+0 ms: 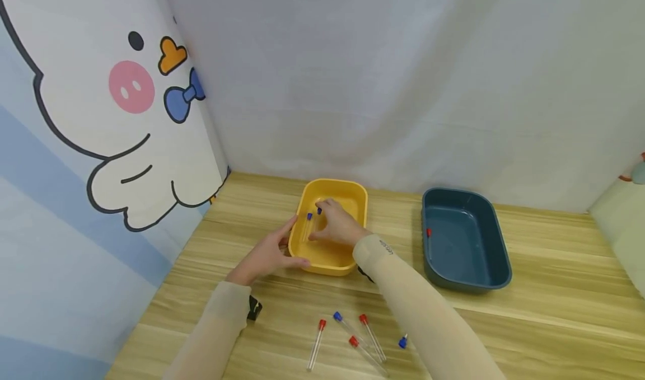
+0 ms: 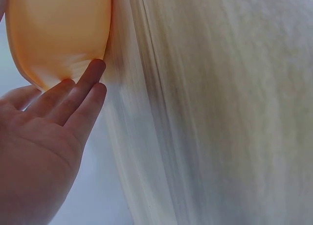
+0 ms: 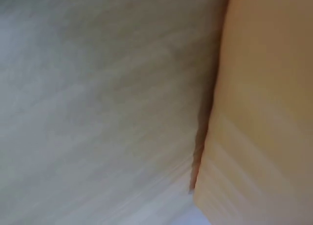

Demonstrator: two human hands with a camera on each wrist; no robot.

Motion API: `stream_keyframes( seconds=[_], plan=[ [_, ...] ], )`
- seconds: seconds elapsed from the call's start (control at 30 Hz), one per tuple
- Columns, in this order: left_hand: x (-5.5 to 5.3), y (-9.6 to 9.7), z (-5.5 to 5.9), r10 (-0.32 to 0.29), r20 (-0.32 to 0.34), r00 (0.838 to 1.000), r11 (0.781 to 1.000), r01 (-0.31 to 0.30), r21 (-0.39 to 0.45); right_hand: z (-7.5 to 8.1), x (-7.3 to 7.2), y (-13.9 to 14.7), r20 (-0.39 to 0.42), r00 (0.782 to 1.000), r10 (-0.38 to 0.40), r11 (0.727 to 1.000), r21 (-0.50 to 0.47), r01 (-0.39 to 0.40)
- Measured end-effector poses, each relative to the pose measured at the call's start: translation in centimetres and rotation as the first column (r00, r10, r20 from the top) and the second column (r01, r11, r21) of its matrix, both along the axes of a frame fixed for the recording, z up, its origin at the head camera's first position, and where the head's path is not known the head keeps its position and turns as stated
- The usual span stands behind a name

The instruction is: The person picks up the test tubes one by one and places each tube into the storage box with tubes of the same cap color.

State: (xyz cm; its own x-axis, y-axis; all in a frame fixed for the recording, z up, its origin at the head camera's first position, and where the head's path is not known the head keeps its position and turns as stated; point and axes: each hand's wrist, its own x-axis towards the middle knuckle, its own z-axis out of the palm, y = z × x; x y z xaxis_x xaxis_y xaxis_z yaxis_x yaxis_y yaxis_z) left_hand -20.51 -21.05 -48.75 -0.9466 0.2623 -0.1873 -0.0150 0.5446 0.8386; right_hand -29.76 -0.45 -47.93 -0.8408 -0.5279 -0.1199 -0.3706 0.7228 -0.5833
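In the head view, a yellow bin [image 1: 330,263] stands before me with two blue-capped clear tubes in it. One tube's blue cap [image 1: 309,216] lies toward the left wall; the other blue cap [image 1: 319,211] is right at my right fingertips. My right hand [image 1: 339,224] reaches into the bin, thumb and forefinger spread apart, hiding part of that second tube. My left hand [image 1: 269,255] rests against the bin's left side, thumb at the near corner. The left wrist view shows its extended fingers [image 2: 88,83] touching the outer wall. The right wrist view shows the bin's wall [image 3: 264,112], not the hand.
A dark blue-green bin [image 1: 466,282] stands to the right, with a red-capped tube [image 1: 429,233] along its left wall. Several loose capped tubes lie on the wooden table [image 1: 554,313] nearer me, among them a red-capped tube [image 1: 316,346]. A pale curtain [image 1: 403,89] hangs behind.
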Motion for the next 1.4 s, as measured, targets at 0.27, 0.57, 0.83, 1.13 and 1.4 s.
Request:
stream_keyframes(
  seconds=[0.27, 0.57, 0.83, 1.13, 1.4],
  plan=[
    [0.2, 0.2, 0.4, -0.011, -0.001, 1.000, 1.000, 0.011, 0.016, -0.5, -0.2, 0.0, -0.007, 1.000, 0.020, 0.999, 0.032, -0.020],
    [0.2, -0.1, 0.0, -0.013, -0.014, 1.000, 1.000, 0.014, 0.010, -0.6, -0.3, -0.3, -0.029, 0.997, 0.074, 0.994, 0.082, -0.071],
    [0.3, 0.1, 0.4, -0.020, -0.008, 1.000, 1.000, 0.020, -0.017, -1.1, -0.2, -0.5, -0.057, 0.995, 0.080, 0.991, 0.114, -0.073],
    [0.1, 0.1, 0.6, -0.047, -0.026, 0.999, 0.999, 0.047, -0.015, -1.2, -0.3, -0.5, -0.050, 0.996, 0.067, 0.995, 0.082, -0.063],
    [-0.1, -0.1, 0.3, -0.041, -0.023, 0.999, 0.999, 0.041, -0.034, -1.3, -0.2, -0.4, -0.057, 0.997, 0.051, 0.998, 0.045, -0.049]
  ],
)
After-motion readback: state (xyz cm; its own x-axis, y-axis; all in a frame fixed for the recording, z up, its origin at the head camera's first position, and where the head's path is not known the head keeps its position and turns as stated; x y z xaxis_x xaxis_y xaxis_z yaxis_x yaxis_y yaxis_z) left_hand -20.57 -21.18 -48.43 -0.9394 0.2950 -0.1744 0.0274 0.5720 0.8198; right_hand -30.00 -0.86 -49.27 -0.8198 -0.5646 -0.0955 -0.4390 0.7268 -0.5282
